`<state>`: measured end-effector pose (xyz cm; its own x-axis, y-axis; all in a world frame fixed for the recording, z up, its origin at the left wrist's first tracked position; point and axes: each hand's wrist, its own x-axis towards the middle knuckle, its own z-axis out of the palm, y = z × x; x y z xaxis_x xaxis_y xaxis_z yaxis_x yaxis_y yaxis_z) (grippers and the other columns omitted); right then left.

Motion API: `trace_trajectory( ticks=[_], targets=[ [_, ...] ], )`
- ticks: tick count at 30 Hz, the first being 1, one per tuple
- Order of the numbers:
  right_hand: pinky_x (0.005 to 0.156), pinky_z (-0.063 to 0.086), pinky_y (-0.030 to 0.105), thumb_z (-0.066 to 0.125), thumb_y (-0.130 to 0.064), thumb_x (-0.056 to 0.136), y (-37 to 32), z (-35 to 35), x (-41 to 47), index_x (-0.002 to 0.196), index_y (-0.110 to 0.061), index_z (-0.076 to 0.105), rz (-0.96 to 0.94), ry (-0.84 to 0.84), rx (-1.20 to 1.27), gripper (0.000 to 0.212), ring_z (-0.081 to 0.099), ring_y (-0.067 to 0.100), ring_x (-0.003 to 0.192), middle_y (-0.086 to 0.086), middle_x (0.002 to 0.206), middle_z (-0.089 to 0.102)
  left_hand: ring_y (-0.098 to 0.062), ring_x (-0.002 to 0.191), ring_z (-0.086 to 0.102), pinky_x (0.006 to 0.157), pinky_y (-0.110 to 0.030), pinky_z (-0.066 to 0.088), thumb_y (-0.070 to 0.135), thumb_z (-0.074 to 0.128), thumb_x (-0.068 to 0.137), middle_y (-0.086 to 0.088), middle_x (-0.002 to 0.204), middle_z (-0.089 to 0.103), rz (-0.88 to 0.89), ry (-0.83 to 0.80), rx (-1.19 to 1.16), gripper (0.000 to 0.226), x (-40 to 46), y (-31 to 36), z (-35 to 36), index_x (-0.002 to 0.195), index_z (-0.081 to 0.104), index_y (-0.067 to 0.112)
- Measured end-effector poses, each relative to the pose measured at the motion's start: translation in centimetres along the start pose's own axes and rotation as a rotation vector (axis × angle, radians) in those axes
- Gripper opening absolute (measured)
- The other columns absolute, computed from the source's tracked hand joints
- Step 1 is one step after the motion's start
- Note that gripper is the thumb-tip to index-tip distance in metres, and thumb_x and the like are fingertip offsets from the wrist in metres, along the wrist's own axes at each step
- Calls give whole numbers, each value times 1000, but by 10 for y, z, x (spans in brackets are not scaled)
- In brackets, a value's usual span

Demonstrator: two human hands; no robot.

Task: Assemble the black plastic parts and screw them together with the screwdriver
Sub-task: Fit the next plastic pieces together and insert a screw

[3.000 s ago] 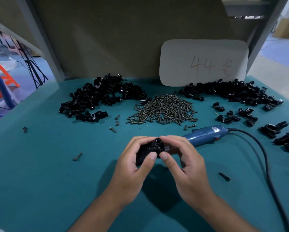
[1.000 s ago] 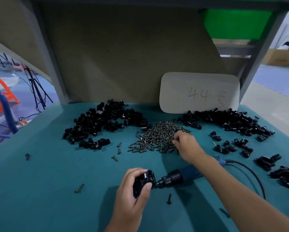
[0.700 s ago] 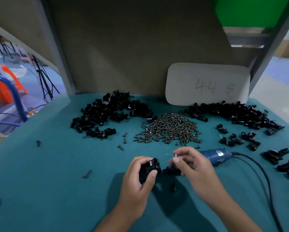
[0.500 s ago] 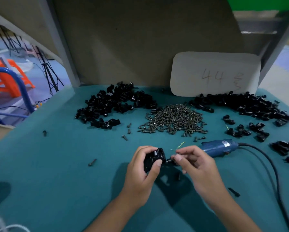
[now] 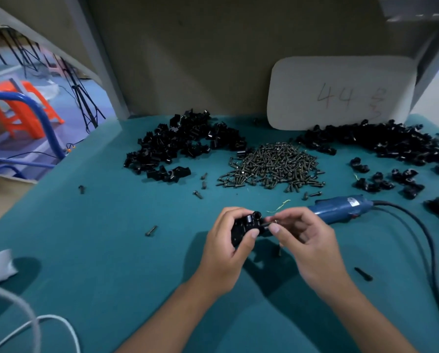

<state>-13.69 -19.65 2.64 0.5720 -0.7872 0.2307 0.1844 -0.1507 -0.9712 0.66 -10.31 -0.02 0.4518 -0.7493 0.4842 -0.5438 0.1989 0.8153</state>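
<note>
In the middle of the green bench, just above it, the left hand curls round a black plastic part. Its thumb presses on the front of the part and its fingers wrap behind. A small round tube on the part points up and away from the person.

Right beside it, the right hand pinches a small screw between thumb and first finger. The other fingers are loosely bent. The screw lies sideways, its tip toward the black part and touching or almost touching it; I cannot tell which.

Just behind the right hand the blue screwdriver lies flat on the bench. Its long side runs left to right, the front end is hidden by the hand, and its black cord curves off to the right.

Farther back sits a pile of screws, between two heaps of black parts, one on the left and one on the right. A white card leans on the wall behind.
</note>
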Motion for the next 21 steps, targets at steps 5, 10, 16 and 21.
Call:
trace_trajectory(
  ticks=[5,10,16,21],
  targets=[
    [76,54,20,75,-25,80,0,1,0,90,-29,71,-16,15,-54,11,70,14,85,1,91,75,-5,106,59,90,-14,42,41,56,95,12,112,58,2,-23,8,23,0,0,0,117,54,33],
    [73,52,15,76,-22,78,1,2,1,89,-16,70,-20,26,10,13,69,8,80,0,86,75,-5,107,58,91,-13,41,41,56,95,13,112,58,22,-25,-2,23,0,0,1,116,54,32],
    [72,54,16,75,-15,78,2,3,0,91,-2,67,6,31,88,20,72,9,80,6,89,77,-8,106,59,90,-15,42,43,55,94,16,110,58,-9,-26,-45,22,0,2,0,115,52,38],
    [71,53,16,77,-19,76,2,3,0,86,-11,68,-26,40,25,16,71,9,76,2,84,76,-16,106,62,93,-32,50,45,56,94,12,110,59,-53,-35,-105,23,0,1,-1,116,55,36]
  ],
)
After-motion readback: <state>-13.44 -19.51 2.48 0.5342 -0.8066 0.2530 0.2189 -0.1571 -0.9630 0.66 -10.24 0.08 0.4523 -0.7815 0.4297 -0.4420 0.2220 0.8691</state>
